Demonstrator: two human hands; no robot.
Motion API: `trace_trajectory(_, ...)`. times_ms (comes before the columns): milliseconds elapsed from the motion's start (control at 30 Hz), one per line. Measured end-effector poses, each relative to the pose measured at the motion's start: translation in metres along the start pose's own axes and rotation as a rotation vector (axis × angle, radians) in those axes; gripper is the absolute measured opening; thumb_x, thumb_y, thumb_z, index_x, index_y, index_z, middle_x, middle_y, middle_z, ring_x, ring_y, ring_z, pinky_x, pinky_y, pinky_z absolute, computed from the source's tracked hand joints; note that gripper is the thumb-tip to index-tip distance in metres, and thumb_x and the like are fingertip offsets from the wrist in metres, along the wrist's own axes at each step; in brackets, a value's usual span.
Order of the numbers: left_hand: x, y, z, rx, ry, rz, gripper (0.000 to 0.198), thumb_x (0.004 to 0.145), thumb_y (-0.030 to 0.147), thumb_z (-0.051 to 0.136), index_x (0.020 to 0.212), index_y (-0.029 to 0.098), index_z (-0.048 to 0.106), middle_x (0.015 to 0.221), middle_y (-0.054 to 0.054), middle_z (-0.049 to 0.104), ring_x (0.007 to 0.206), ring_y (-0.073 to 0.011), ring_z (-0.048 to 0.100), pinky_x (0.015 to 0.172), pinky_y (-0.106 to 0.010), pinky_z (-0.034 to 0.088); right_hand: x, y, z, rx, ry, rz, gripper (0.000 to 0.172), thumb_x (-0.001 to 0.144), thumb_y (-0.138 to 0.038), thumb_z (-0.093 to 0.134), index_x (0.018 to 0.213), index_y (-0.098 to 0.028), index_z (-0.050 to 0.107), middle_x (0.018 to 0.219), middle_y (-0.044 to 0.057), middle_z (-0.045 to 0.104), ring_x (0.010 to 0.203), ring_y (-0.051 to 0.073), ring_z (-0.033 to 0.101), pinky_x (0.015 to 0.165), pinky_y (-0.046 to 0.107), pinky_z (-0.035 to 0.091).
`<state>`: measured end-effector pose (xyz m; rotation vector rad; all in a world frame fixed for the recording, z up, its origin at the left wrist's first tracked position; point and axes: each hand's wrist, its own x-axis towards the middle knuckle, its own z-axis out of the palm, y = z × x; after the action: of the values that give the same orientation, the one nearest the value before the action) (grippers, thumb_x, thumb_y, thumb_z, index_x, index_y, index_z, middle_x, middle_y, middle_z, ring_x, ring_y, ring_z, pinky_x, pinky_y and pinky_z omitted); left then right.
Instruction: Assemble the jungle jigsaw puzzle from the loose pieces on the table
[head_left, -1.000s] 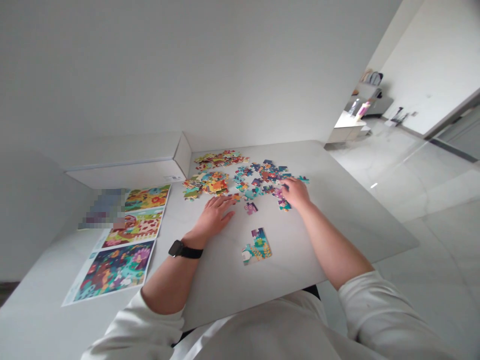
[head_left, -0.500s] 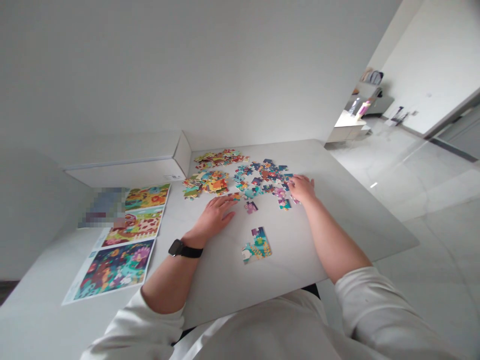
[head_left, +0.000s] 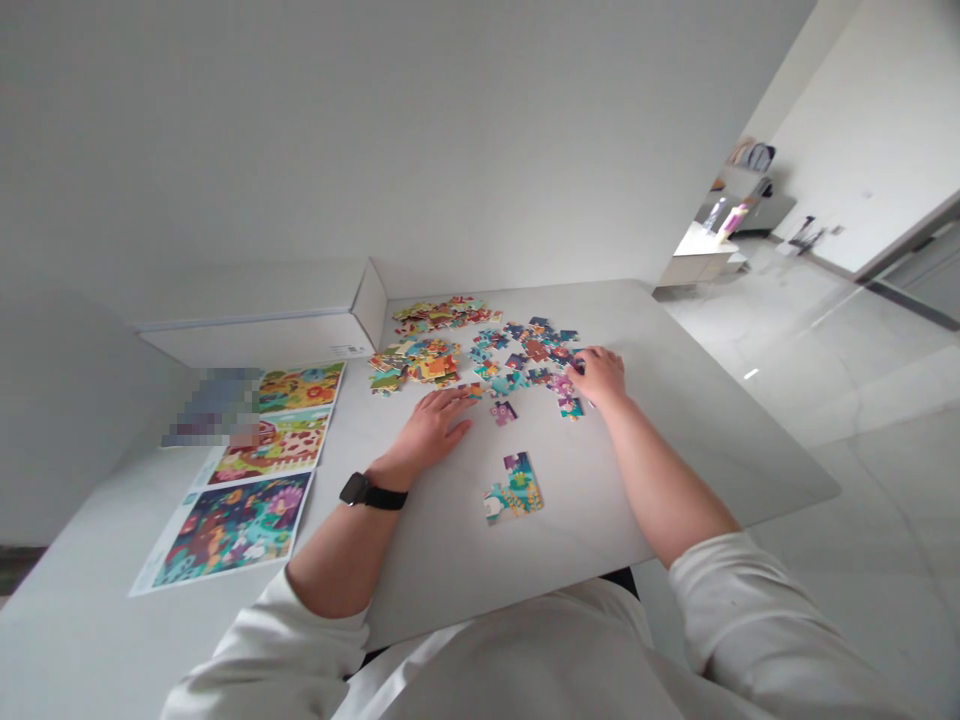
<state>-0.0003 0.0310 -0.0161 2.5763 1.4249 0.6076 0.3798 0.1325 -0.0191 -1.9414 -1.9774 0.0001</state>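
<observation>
My left hand (head_left: pixel 433 430) lies flat on the table with fingers stretched out, the fingertips at an orange-and-purple puzzle piece (head_left: pixel 470 391). At the right edge of a loose pile of dark blue, teal and purple puzzle pieces (head_left: pixel 536 350) is my right hand (head_left: pixel 602 375). Its thumb and fingers close around a dark puzzle piece (head_left: pixel 577 367), partly hidden by them. A single purple piece (head_left: pixel 503 413) lies between my hands. Nearer to me sits a small joined section of puzzle (head_left: pixel 516 490), teal with yellow plants and a purple corner.
Two heaps of puzzle pieces, one yellow-green (head_left: pixel 420 362) and one red-green (head_left: pixel 446 314), lie farther back. On the left are printed picture sheets (head_left: pixel 232 530), partly under a blurred patch, beside a white box (head_left: pixel 262 335). A wall borders the table (head_left: pixel 720 430) at the back.
My right hand has shifted slightly left, its fingers drawing closer together over the pieces. The left hand stays in place. The view has moved slightly.
</observation>
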Motion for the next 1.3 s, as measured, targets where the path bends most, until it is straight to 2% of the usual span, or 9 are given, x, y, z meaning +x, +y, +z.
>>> trace_trajectory(200, 0.0, -0.001, 0.001, -0.013, -0.01, 0.012, 0.043, 0.105, 0.033, 0.059, 0.147, 0.028, 0.068, 0.16, -0.009, 0.063, 0.147, -0.0295, 0.058, 0.127, -0.052, 0.046, 0.002, -0.002, -0.003, 0.035, -0.041, 0.037, 0.029, 0.091, -0.04, 0.076, 0.116, -0.026, 0.079, 0.142, 0.015, 0.07, 0.134, 0.038, 0.062, 0.124, 0.064, 0.035)
trace_trajectory(433, 0.0, -0.007, 0.006, -0.019, 0.035, 0.051, 0.043, 0.106, 0.033, 0.059, 0.147, 0.028, 0.068, 0.157, -0.009, 0.065, 0.145, -0.0299, 0.059, 0.124, -0.054, 0.049, 0.005, 0.012, -0.023, 0.246, -0.02, 0.169, 0.015, 0.088, -0.027, 0.071, 0.102, -0.026, 0.075, 0.106, 0.005, 0.082, 0.101, 0.026, 0.075, 0.1, 0.041, 0.053)
trace_trajectory(533, 0.0, -0.007, 0.006, -0.031, 0.035, 0.065, 0.043, 0.106, 0.033, 0.059, 0.148, 0.028, 0.067, 0.158, -0.01, 0.065, 0.144, -0.0305, 0.059, 0.123, -0.056, 0.049, 0.004, 0.025, -0.033, 0.356, 0.038, 0.232, 0.014, 0.086, -0.025, 0.068, 0.097, -0.025, 0.076, 0.097, 0.004, 0.083, 0.093, 0.024, 0.075, 0.089, 0.034, 0.055)
trace_trajectory(667, 0.001, -0.006, 0.006, -0.035, 0.038, 0.075, 0.042, 0.106, 0.034, 0.059, 0.146, 0.026, 0.068, 0.158, -0.011, 0.064, 0.145, -0.0314, 0.059, 0.124, -0.056, 0.049, 0.005, 0.04, -0.039, 0.449, 0.166, 0.258, 0.016, 0.086, -0.03, 0.067, 0.098, -0.024, 0.075, 0.095, 0.006, 0.082, 0.089, 0.024, 0.074, 0.089, 0.035, 0.056)
trace_trajectory(767, 0.001, -0.005, 0.006, -0.036, 0.048, 0.075, 0.04, 0.106, 0.033, 0.06, 0.144, 0.024, 0.07, 0.155, -0.012, 0.066, 0.144, -0.0312, 0.06, 0.123, -0.055, 0.049, 0.006, 0.038, -0.036, 0.641, 0.192, 0.245, 0.029, 0.083, -0.041, 0.072, 0.106, -0.023, 0.071, 0.094, 0.005, 0.079, 0.083, 0.022, 0.072, 0.084, 0.036, 0.059)
trace_trajectory(967, 0.004, 0.013, -0.012, -0.135, 0.167, 0.017, 0.033, 0.104, 0.032, 0.064, 0.134, 0.025, 0.074, 0.143, -0.011, 0.074, 0.137, -0.0298, 0.066, 0.122, -0.055, 0.051, -0.008, -0.008, -0.04, 1.106, 0.029, 0.048, 0.048, 0.075, -0.052, 0.083, 0.109, -0.024, 0.067, 0.091, 0.002, 0.075, 0.079, 0.019, 0.069, 0.075, 0.033, 0.059)
trace_trajectory(1100, 0.001, 0.045, -0.035, -0.378, 0.354, -0.157, 0.032, 0.105, 0.043, 0.065, 0.126, 0.022, 0.075, 0.121, -0.01, 0.079, 0.108, -0.0225, 0.076, 0.099, -0.04, 0.063, -0.031, -0.05, -0.062, 1.168, -0.136, -0.119, 0.043, 0.079, -0.048, 0.085, 0.112, -0.023, 0.071, 0.09, 0.001, 0.075, 0.078, 0.018, 0.068, 0.072, 0.031, 0.057)
trace_trajectory(1167, -0.004, 0.064, -0.042, -0.518, 0.365, -0.23, 0.034, 0.104, 0.047, 0.066, 0.125, 0.021, 0.074, 0.109, -0.008, 0.079, 0.092, -0.0179, 0.075, 0.082, -0.031, 0.063, -0.045, -0.07, -0.073, 1.15, -0.217, -0.205, 0.042, 0.081, -0.046, 0.086, 0.114, -0.023, 0.073, 0.089, 0.001, 0.075, 0.079, 0.018, 0.069, 0.072, 0.031, 0.056)
trace_trajectory(1300, -0.017, 0.09, -0.038, -0.712, 0.257, -0.229, 0.044, 0.098, 0.051, 0.075, 0.129, 0.02, 0.07, 0.105, -0.007, 0.079, 0.089, -0.0165, 0.076, 0.076, -0.027, 0.061, -0.077, -0.109, -0.078, 1.102, -0.395, -0.337, 0.04, 0.085, -0.044, 0.086, 0.117, -0.024, 0.074, 0.086, 0.0, 0.075, 0.078, 0.018, 0.07, 0.074, 0.032, 0.058)
